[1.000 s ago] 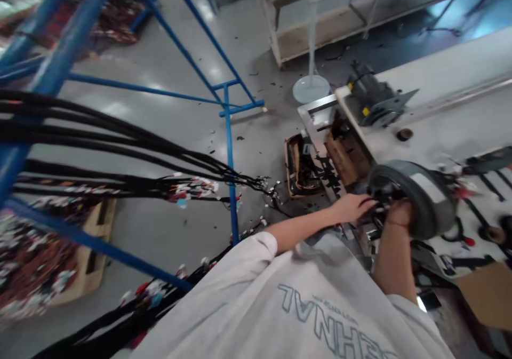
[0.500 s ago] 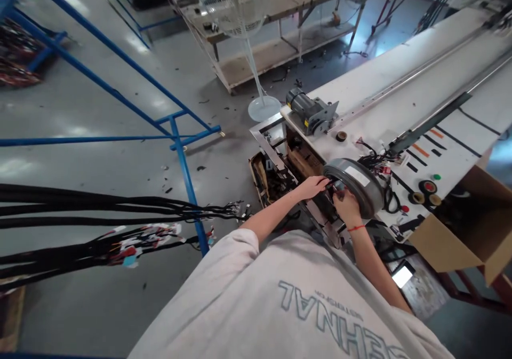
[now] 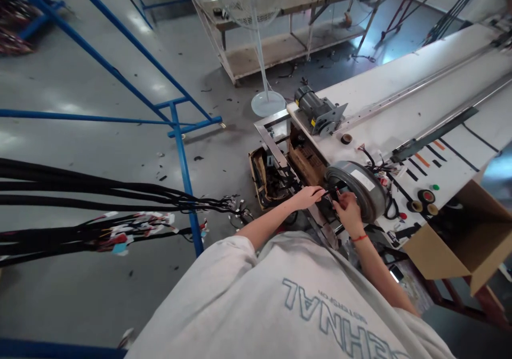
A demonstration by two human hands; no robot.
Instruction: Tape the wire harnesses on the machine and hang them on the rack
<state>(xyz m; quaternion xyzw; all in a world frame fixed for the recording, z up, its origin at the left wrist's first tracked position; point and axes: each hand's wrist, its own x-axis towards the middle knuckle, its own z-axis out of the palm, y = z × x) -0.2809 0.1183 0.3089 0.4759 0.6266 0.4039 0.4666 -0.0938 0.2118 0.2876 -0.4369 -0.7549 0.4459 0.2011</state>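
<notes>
A large grey roll of tape (image 3: 358, 188) stands on edge at the near end of a long white workbench (image 3: 400, 108). My left hand (image 3: 308, 196) reaches to the roll's open side and pinches black wires or tape there. My right hand (image 3: 348, 212), with a red string at the wrist, is closed just below and to the right, gripping the same dark strand against the roll. A small bundle of black wires with red and white connectors (image 3: 380, 164) lies on the bench behind the roll.
A grey motor (image 3: 318, 111) sits at the bench corner. An open cardboard box (image 3: 460, 241) stands at the right. Black cable harnesses (image 3: 100, 204) hang from a blue rack (image 3: 180, 151) on the left. A fan stand (image 3: 266, 100) and another bench lie beyond.
The view swung right and upward, showing more of the bench and box. Both hands stayed at the roll's open side, the right hand shifting slightly lower.
</notes>
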